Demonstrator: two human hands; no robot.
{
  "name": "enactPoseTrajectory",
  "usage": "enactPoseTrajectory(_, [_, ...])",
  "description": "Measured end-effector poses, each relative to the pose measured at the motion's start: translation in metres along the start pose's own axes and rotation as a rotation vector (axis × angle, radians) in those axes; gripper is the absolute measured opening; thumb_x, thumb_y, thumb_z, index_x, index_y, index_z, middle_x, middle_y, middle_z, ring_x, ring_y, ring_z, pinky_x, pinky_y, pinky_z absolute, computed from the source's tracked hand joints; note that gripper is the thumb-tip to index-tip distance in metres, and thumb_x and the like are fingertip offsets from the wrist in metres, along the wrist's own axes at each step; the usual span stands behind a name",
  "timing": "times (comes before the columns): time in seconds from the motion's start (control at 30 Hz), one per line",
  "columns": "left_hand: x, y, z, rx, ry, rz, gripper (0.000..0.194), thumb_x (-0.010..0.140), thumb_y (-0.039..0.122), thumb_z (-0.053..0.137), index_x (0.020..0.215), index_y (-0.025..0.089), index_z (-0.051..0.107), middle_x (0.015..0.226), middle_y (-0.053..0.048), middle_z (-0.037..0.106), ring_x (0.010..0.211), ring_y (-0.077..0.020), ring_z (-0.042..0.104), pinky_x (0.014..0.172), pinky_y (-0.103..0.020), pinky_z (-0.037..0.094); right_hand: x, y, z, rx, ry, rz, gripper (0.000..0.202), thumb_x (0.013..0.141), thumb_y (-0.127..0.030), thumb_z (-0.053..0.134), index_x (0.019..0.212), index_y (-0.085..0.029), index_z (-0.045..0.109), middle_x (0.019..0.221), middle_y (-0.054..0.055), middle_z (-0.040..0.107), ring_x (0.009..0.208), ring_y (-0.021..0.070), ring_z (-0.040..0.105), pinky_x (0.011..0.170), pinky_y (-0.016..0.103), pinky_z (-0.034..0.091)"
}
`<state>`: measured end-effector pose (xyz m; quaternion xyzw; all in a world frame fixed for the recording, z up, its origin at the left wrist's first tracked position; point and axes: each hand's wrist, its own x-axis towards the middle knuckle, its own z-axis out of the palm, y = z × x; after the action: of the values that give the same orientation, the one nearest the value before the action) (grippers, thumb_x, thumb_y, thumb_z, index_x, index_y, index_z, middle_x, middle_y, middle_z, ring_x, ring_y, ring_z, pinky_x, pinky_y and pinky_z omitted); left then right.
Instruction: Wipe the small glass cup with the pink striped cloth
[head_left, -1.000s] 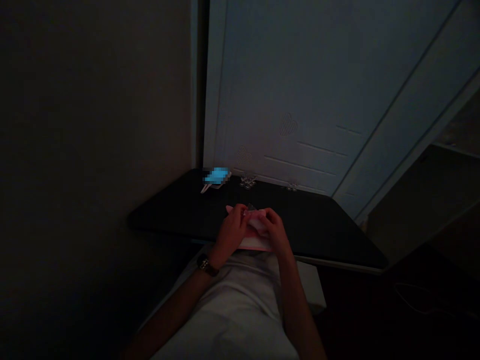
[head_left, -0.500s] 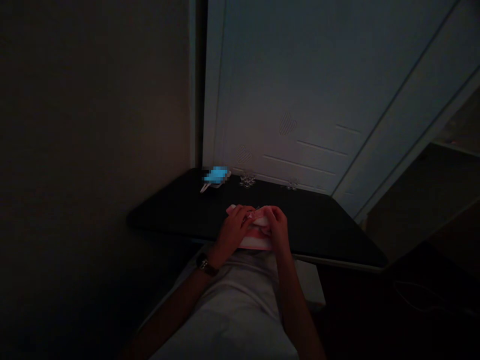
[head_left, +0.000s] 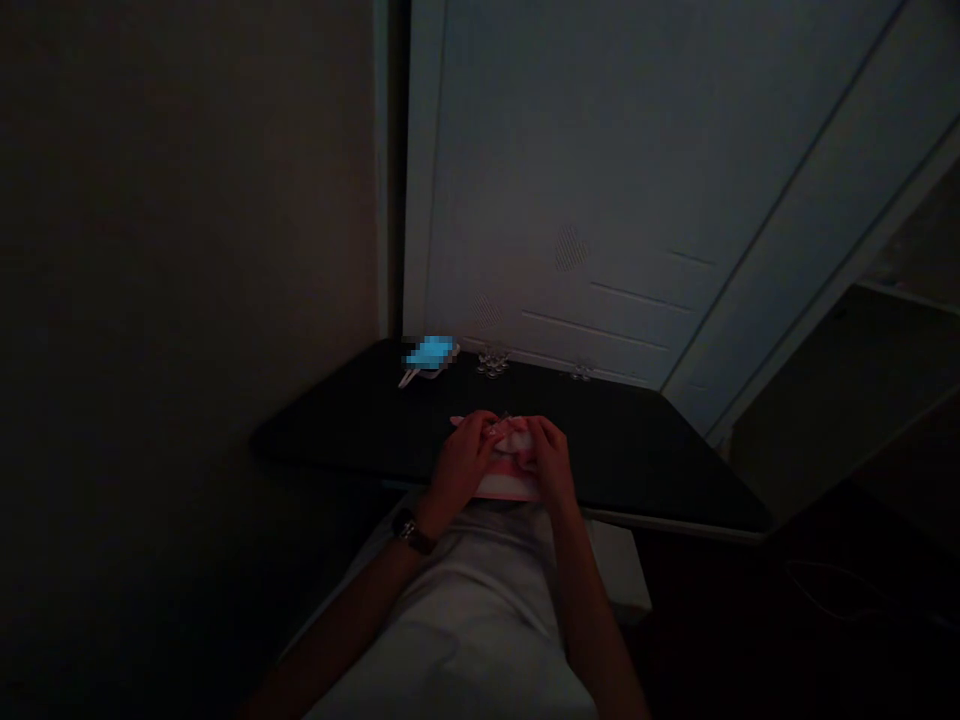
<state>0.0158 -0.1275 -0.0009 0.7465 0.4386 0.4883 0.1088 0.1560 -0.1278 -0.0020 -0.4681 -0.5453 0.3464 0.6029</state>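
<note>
A pink and white striped piece of cloth (head_left: 510, 484) lies bunched at the near edge of a dark table (head_left: 630, 450). My left hand (head_left: 466, 455), with a watch (head_left: 411, 530) on its wrist, grips the cloth's left part, its fingers curled. My right hand (head_left: 551, 462) pinches the cloth's upper right part. Between the two hands the fabric is gathered into folds. The dim light and my fingers hide the cloth's exact shape.
At the table's back left lies a lit phone (head_left: 431, 353), its screen blurred out. Clear flower-shaped pieces (head_left: 493, 362) sit along the back edge, against a white panel (head_left: 600, 150). A wall (head_left: 225, 200) rises on the left.
My right hand has moved slightly down and left, and the gathered cloth between my hands has shifted a little. My left hand keeps its hold. The view has moved slightly.
</note>
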Motion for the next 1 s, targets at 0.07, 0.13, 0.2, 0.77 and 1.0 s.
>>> enactPoseTrajectory(0.07, [-0.0004,-0.0012,0.0002,0.004,0.005,-0.02,0.021,0.087,0.025,0.038,0.105,0.02,0.047,0.097,-0.005,0.06,0.088,-0.0175,0.057,0.078,-0.03,0.044,0.0012,0.0008,-0.0004,-0.004,-0.017,-0.024,0.03,0.078,-0.044,0.045,0.082,-0.018,0.061,0.072,-0.001,0.057,0.056,0.0103,0.047,0.047,0.019,0.037])
enactPoseTrajectory(0.13, [-0.0008,-0.0025,0.0004,0.014,0.013,-0.029,0.021,0.088,0.025,0.038,0.107,0.02,0.046,0.097,-0.005,0.06,0.088,-0.0178,0.057,0.078,-0.03,0.044,0.0022,0.0018,-0.0009,-0.005,-0.035,-0.047,0.027,0.077,-0.041,0.049,0.082,-0.018,0.062,0.076,0.001,0.058,0.064,0.0122,0.051,0.05,0.019,0.039])
enactPoseTrajectory(0.2, [-0.001,-0.0036,0.0007,0.022,0.015,-0.026,0.022,0.088,0.024,0.037,0.107,0.02,0.046,0.098,-0.005,0.061,0.089,-0.0179,0.058,0.077,-0.03,0.044,0.0024,0.0026,-0.0015,-0.005,-0.053,-0.059,0.025,0.076,-0.039,0.052,0.085,-0.018,0.063,0.08,0.002,0.06,0.07,0.0138,0.053,0.052,0.02,0.041])
enactPoseTrajectory(0.77, [0.0007,-0.0006,-0.0005,0.046,-0.038,0.013,0.023,0.085,0.03,0.044,0.105,0.021,0.048,0.091,-0.004,0.062,0.081,-0.0175,0.06,0.072,-0.028,0.046,0.0006,0.004,0.0013,-0.12,-0.055,-0.108,0.024,0.076,-0.041,0.053,0.082,-0.019,0.06,0.077,0.002,0.061,0.071,0.0148,0.055,0.059,0.023,0.044])
enactPoseTrajectory(1.0, [0.0008,-0.0056,0.0021,0.046,-0.029,0.055,0.027,0.08,0.016,0.046,0.106,0.02,0.051,0.103,-0.006,0.059,0.094,-0.018,0.056,0.083,-0.031,0.044,0.0011,0.0056,0.0011,-0.171,-0.025,-0.13,0.02,0.075,-0.038,0.053,0.077,-0.019,0.059,0.074,0.001,0.06,0.071,0.0143,0.054,0.061,0.023,0.043])
